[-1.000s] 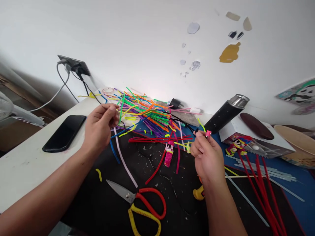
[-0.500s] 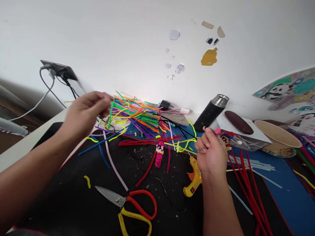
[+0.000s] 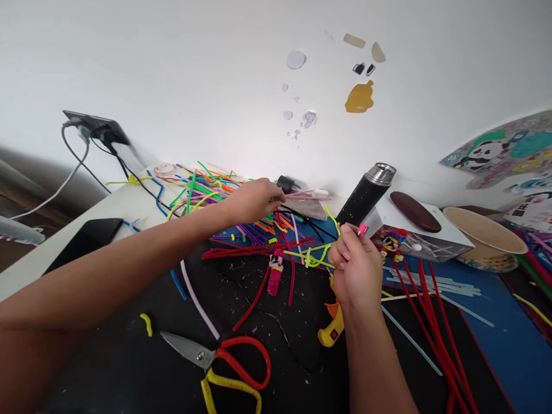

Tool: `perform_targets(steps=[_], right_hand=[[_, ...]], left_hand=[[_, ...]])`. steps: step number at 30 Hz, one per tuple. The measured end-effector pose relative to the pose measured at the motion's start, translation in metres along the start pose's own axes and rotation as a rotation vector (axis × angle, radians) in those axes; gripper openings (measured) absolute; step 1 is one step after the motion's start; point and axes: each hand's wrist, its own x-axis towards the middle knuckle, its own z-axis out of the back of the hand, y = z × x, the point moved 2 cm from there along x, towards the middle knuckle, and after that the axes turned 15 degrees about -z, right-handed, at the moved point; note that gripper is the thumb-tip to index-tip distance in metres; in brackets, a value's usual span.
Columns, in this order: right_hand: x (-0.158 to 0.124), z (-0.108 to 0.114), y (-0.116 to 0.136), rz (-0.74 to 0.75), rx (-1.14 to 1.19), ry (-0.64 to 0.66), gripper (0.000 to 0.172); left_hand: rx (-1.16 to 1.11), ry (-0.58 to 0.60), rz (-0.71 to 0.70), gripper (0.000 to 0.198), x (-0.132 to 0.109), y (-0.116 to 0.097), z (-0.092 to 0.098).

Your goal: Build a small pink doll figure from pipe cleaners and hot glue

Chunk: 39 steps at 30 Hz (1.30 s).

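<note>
My left hand (image 3: pixel 254 200) is over the heap of coloured pipe cleaners (image 3: pixel 202 187), its fingers bent down and pressed together. What they hold, if anything, is hidden. On the right, my right hand (image 3: pixel 356 259) is closed around a small pink piece (image 3: pixel 363 230), whose tip shows past the thumb. A pink and white pipe-cleaner figure (image 3: pixel 275 273) lies on the black mat between the hands. Partly behind my right wrist is a yellow glue gun (image 3: pixel 331 332). Scissors (image 3: pixel 202 355) with red and yellow handles lie spread in front.
A black flask (image 3: pixel 366 192) stands near the wall, beside a white box (image 3: pixel 452 241) bearing a brown case. Farther right are a beige bowl (image 3: pixel 483 230), red pipe cleaners (image 3: pixel 440 333) and clear glue sticks (image 3: pixel 448 286). A black phone (image 3: pixel 86 244) lies at left.
My left hand has moved right, from the left end of the pipe-cleaner heap to over its right part. The right hand stays closed, and the view has shifted slightly.
</note>
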Motion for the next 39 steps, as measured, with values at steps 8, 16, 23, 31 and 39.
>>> perform_targets(steps=[8, 16, 23, 31, 39], right_hand=[[0.0, 0.0, -0.002, -0.023, -0.003, 0.005, 0.031], [-0.004, -0.003, -0.007, -0.04, -0.022, 0.029, 0.029], [-0.005, -0.006, -0.013, -0.054, -0.048, 0.036, 0.031], [-0.007, -0.009, -0.018, -0.08, -0.053, 0.056, 0.031], [-0.013, -0.013, -0.021, -0.077, -0.079, 0.072, 0.031]], left_hand=[[0.3, 0.337, -0.026, 0.019, 0.039, -0.007, -0.033], [0.307, 0.389, 0.001, 0.024, 0.041, -0.008, -0.047], [0.301, 0.356, 0.005, 0.019, 0.041, -0.013, -0.048], [0.257, 0.192, 0.123, 0.028, 0.01, -0.023, -0.004], [-0.306, 0.122, 0.378, 0.02, -0.097, -0.02, 0.008]])
